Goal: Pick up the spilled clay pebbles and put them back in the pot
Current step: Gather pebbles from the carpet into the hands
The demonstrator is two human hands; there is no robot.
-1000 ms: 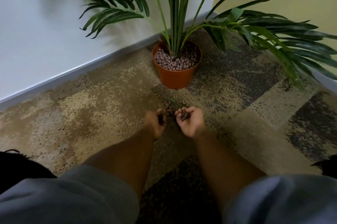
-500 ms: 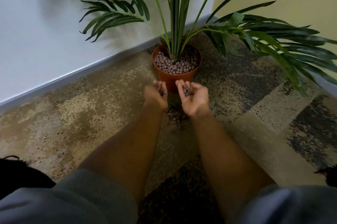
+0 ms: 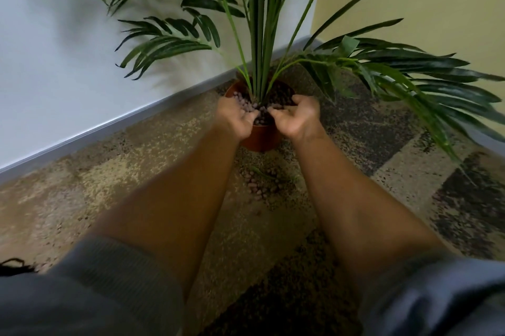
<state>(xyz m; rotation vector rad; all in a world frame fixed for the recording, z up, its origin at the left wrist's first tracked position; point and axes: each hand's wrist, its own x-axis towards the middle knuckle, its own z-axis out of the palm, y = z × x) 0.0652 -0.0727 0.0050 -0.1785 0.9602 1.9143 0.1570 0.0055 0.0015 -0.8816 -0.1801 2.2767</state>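
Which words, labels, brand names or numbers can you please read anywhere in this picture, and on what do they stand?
None: no writing shows on the orange pot, the walls, the carpet or the grey sleeves.

The pot (image 3: pixel 261 139) looks like smooth, matt terracotta-coloured plastic. The clay pebbles (image 3: pixel 262 185) are rough and dull. The carpet (image 3: pixel 136 166) is coarse, speckled pile. The leaves (image 3: pixel 410 68) carry a slight sheen; the sleeves (image 3: pixel 109 289) are ribbed knit cloth.
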